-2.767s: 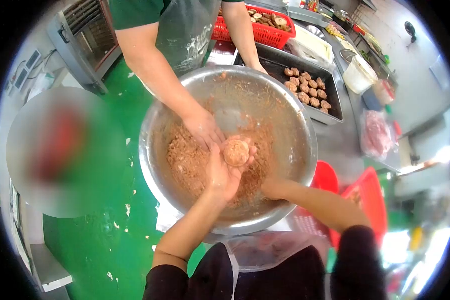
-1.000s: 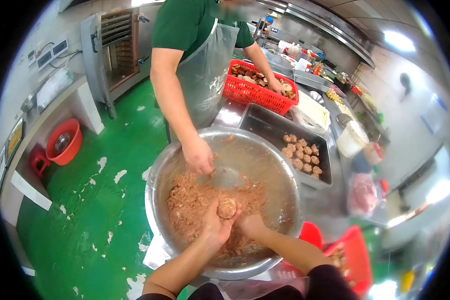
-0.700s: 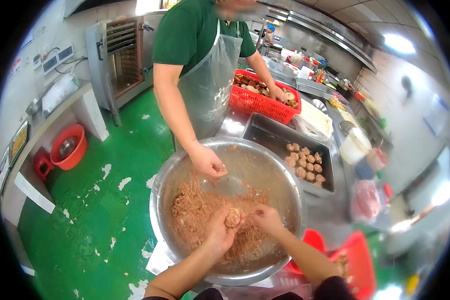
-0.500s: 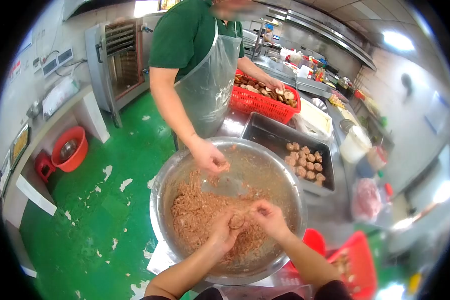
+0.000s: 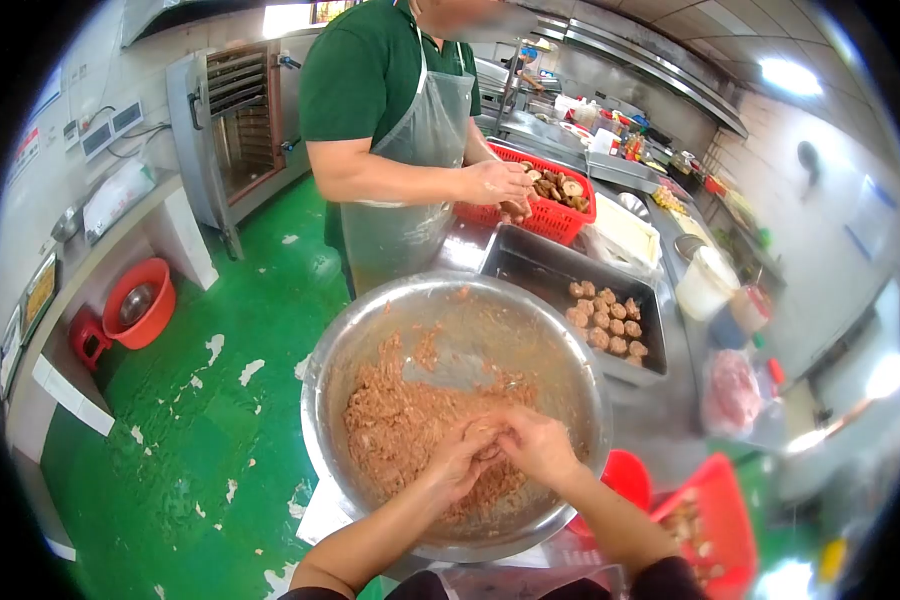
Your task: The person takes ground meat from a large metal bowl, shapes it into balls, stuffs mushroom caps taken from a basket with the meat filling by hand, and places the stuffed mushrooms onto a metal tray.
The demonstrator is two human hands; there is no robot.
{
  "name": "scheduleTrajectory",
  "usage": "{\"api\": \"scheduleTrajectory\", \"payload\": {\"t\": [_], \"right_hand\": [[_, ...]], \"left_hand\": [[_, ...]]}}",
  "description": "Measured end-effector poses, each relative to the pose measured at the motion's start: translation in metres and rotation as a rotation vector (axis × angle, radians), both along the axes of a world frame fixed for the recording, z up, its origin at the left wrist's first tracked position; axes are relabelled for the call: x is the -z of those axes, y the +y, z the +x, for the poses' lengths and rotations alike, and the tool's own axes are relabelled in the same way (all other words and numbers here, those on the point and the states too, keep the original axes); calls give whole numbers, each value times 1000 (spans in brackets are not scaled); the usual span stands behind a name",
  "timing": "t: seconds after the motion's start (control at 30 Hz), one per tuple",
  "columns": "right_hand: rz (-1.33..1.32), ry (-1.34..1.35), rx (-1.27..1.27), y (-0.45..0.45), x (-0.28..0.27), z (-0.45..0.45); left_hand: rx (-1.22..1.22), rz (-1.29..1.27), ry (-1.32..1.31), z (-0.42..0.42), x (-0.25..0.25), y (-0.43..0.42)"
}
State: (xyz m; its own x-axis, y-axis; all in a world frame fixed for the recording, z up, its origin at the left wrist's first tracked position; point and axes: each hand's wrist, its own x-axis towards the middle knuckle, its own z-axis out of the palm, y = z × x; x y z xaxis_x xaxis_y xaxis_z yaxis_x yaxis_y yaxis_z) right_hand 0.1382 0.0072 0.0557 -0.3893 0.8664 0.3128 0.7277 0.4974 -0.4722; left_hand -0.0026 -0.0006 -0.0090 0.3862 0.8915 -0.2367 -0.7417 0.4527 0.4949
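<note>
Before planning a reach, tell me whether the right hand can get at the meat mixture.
Probably yes: the meat mixture lies uncovered in the open metal bowl, close by the right hand, though that hand seems to touch the left hand.

In the lower centre, the left hand (image 5: pixel 460 458) and right hand (image 5: pixel 538 446) meet above the minced meat (image 5: pixel 395 425) in a big metal bowl (image 5: pixel 562 365); whatever lies between the fingers is mostly hidden. Right of centre, a metal tray (image 5: pixel 532 256) carries rows of brown lumps (image 5: pixel 604 318). At upper centre, a person in a green shirt (image 5: pixel 355 85) stands beside a red basket (image 5: pixel 550 222) of mushrooms (image 5: pixel 570 190). An orange basin (image 5: pixel 157 322) sits at centre left.
</note>
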Motion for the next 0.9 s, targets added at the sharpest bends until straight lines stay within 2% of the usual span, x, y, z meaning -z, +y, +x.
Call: {"api": "scheduleTrajectory", "payload": {"t": [0.13, 0.23, 0.33, 0.43, 0.5, 0.53, 0.6, 0.7, 0.8, 0.9], "right_hand": [[-126, -1, -9, -1, -8, 2], [-391, 225, 74, 0, -3, 2], [-566, 456, 20, -1, -14, 0], [-649, 781, -41, 8, -14, 7], [-461, 808, 159, 11, -25, 9], [-480, 860, 199, 13, -23, 14], [-325, 618, 57, 21, 31, 25], [-153, -515, 46, 1, 68, 44], [-164, 128, 202, 1, 27, 26], [-12, 393, -14, -2, -1, -3]], "left_hand": [[-14, -34, 35, -1, -14, -4], [-26, 6, 13, -3, -5, -3], [-26, 29, 29, -3, 0, -3], [-6, 19, -42, -5, -16, -2], [-82, 12, -126, -4, -1, 5], [-120, -50, -160, -6, -3, 4], [-175, -102, -194, -10, -10, 1], [-202, -52, -173, -14, -20, 3], [-182, -52, -147, -10, -17, 1], [-95, 3, -142, -11, -11, 4]]}}
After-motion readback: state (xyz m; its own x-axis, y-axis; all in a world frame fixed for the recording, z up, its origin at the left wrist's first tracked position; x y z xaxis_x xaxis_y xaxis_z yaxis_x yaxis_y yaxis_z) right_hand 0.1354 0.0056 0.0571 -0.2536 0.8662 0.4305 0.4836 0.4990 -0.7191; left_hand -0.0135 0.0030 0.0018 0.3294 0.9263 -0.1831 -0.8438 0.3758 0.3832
